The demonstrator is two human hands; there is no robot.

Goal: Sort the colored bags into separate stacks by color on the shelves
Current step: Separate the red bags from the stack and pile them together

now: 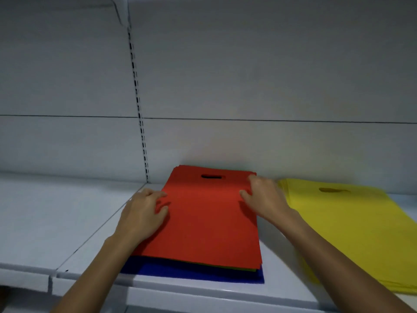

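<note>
A stack of flat bags is seen lying on a white metal shelf (67, 222), topped by a red bag (203, 222) whose die-cut handle slot (211, 176) points toward the pale back panel (248, 75). Beneath the red layers, a thin green edge (225, 267) is visible near the front, and a blue bag (191, 273) is exposed at the bottom, its front edge lying close to the shelf lip.

The left hand (144, 213) is laid at the left edge of the red bag, fingers spread and loosely curled, fingertips touching the red surface; nothing is gripped. The right hand (264, 195) is set at the right edge near the far corner, with the fingers bent onto the top sheet. Whether that edge is pinched cannot be told, as the hand is blurred.

Just beside the stack, to the right, a separate pile of yellow bags (349, 233) is seen lying on the same shelf, apart from the red one, its own handle slot toward the back. A slotted upright rail (137, 98) is shown running down the back panel to the left of the stack.
</note>
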